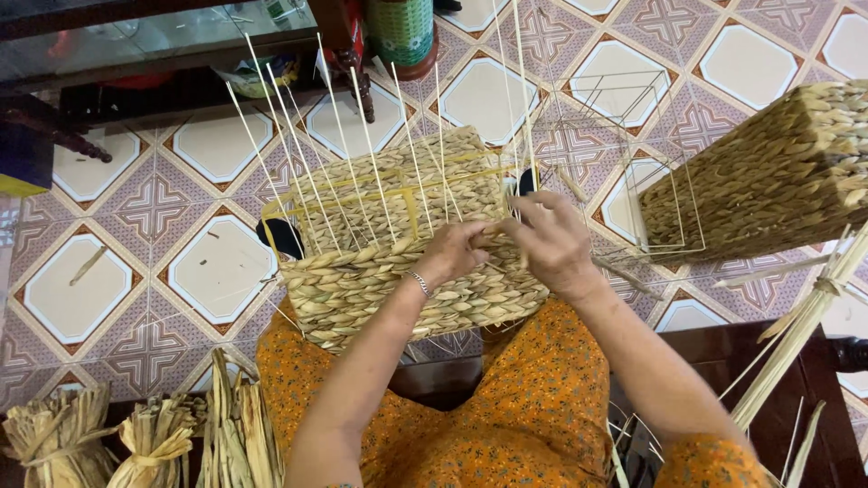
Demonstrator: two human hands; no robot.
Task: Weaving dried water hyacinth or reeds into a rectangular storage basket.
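A half-woven rectangular basket (398, 262) of braided straw rests on the person's lap, its open top turned away; inside show only a yellow frame and the far woven wall, while thin pale spokes (344, 136) rise fanwise from its rim. The left hand (457, 253) and right hand (551, 244) meet at the near rim, fingers curled and pinching a weaving strand; the strand itself is hard to make out. A finished woven basket (768, 181) juts in at the right, beside a bare wire frame (624, 117) on the tiled floor (154, 208). Tied straw bundles (108, 438) lie lower left, cut off by the edge.
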